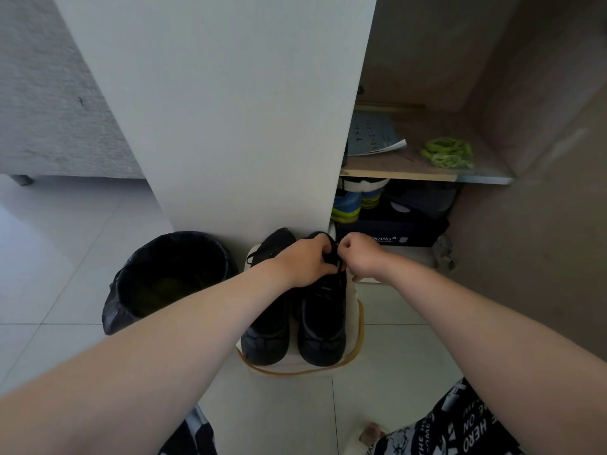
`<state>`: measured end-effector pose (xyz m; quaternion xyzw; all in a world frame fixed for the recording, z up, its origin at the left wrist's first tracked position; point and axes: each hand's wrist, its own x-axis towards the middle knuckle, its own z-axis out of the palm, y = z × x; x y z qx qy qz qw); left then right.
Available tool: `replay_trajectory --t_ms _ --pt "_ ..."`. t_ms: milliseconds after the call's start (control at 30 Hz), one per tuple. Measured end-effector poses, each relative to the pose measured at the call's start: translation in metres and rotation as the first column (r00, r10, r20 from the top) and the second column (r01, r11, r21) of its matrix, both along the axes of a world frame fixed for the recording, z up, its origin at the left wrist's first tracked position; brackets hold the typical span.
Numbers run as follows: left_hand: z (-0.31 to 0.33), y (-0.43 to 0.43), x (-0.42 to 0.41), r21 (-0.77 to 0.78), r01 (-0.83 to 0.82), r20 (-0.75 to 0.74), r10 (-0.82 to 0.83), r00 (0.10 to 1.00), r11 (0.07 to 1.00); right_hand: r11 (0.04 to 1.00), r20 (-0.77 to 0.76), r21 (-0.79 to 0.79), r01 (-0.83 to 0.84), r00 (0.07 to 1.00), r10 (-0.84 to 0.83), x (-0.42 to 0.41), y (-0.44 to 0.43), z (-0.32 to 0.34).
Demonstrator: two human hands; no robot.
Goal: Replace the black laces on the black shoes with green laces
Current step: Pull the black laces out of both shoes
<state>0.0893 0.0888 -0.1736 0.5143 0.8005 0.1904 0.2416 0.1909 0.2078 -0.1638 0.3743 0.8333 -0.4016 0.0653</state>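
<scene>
Black clothing (466, 421) printed with white lettering and cartoon graphics is being worn over the legs; both forearms (184, 323) are being left bare.

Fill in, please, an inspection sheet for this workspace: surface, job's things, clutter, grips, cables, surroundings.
Surface: pale tiled floor; a white pad with a tan rim lies on it.
Job's things: two black shoes stand side by side on the pad; green laces lie bundled on the shelf.
Clutter: bin lined with a black bag, left of the shoes; booklet on the shelf; coloured shoes and dark box below it.
Grips: left hand and right hand both pinch the black lace at one shoe's top.
Cables: nothing seen.
Surroundings: white panel behind the shoes; open brown cabinet on the right.
</scene>
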Motion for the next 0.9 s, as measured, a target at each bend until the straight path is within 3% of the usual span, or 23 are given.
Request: replay_trajectory --t_ms 267,333,467,667,833,900 --pt "-0.005 -0.005 -0.009 0.023 0.024 0.004 -0.024 1.000 0.999 0.981 -0.062 -0.188 0.054 0.996 -0.067 -0.003 0.003 0.012" --pt "-0.005 -0.004 -0.010 -0.008 0.021 0.021 -0.021 1.000 1.000 0.970 0.015 -0.240 0.038 0.999 -0.036 0.000 0.008 0.018" --pt "-0.004 -0.001 -0.010 -0.062 0.020 0.025 -0.019 1.000 0.998 0.969 0.307 -0.198 -0.147 0.929 0.204 0.014 0.021 0.022" --pt "0.000 -0.001 -0.007 -0.060 0.078 -0.047 -0.081 0.996 0.995 0.974 0.104 -0.143 -0.174 0.976 0.189 0.014 0.022 0.012" --pt "0.000 -0.004 -0.006 0.004 -0.009 0.048 0.009 0.999 1.000 0.964 0.160 -0.108 -0.244 0.952 0.259 0.009 0.015 0.013" --pt "0.000 -0.005 -0.006 0.002 0.018 0.028 -0.018 0.999 1.000 0.971 0.108 -0.070 -0.227 0.966 0.234 0.008 0.012 0.013"
